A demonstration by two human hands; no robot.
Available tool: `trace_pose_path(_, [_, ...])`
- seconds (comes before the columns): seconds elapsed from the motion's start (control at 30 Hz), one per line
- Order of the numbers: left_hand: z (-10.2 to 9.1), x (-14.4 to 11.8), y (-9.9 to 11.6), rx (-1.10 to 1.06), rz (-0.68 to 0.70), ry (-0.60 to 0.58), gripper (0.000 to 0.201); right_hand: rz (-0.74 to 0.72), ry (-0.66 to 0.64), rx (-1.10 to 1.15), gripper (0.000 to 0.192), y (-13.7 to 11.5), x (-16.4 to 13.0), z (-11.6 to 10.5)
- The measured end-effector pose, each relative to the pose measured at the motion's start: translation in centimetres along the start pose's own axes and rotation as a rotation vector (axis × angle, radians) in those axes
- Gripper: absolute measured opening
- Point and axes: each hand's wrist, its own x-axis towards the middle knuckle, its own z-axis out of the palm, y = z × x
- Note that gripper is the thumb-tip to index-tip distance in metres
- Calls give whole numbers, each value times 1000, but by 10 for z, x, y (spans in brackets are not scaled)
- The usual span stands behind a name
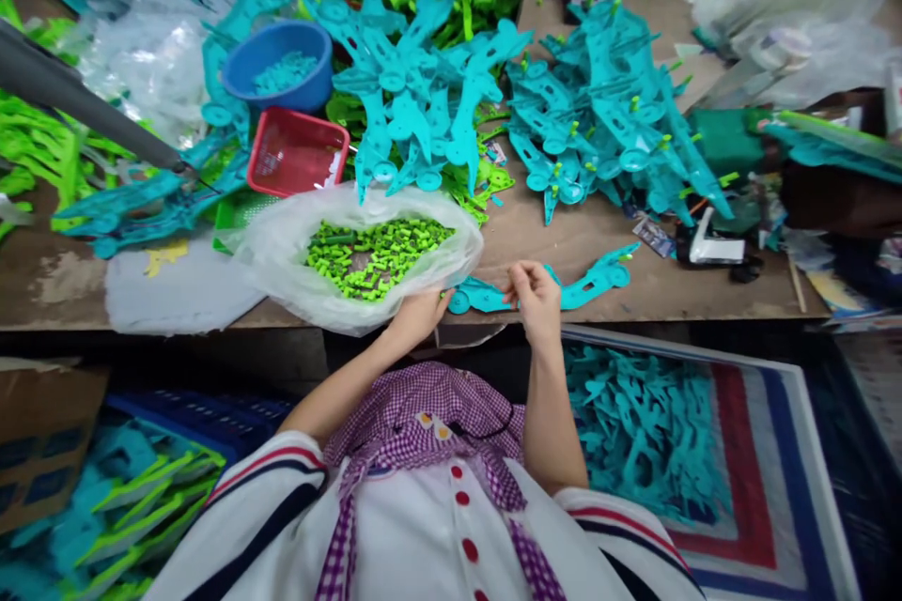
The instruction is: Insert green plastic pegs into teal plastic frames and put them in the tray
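Observation:
A turquoise plastic part (pixel 596 282), long and curved, lies along the front edge of the bench, with a small green piece at its right tip. Over its middle, my right hand (pixel 536 300) is closed in a pinch; whatever is between the fingertips is too small to make out. My left hand (pixel 421 315) is closed at the part's left end, beside the rim of a clear plastic bag (pixel 274 249). A speck of green shows at its fingertips, but I cannot name what they hold. Many small green plastic pieces (pixel 381 254) fill the open bag.
Behind the bag stand a red tray (pixel 296 150) and a blue bowl (pixel 236 66) of turquoise bits. Turquoise parts are heaped at the back (pixel 415 84) and right (pixel 598 113). A grey tool (pixel 91 94) reaches in from the left. Below right is a bin (pixel 648 441) of turquoise parts.

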Motion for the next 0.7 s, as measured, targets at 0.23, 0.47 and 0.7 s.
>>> trace_pose_path(0.23, [14,4,-10,36,-5,21,39,-173,-331,-324,39,28,0,13])
trace_pose_path(0.47, [20,0,-8,46,-65,15,32,-181,-242,-320,32,38,-4,22])
trace_pose_path(0.7, [20,2,-4,21,-110,-25,31,-262,-283,-360,34,41,-4,26])
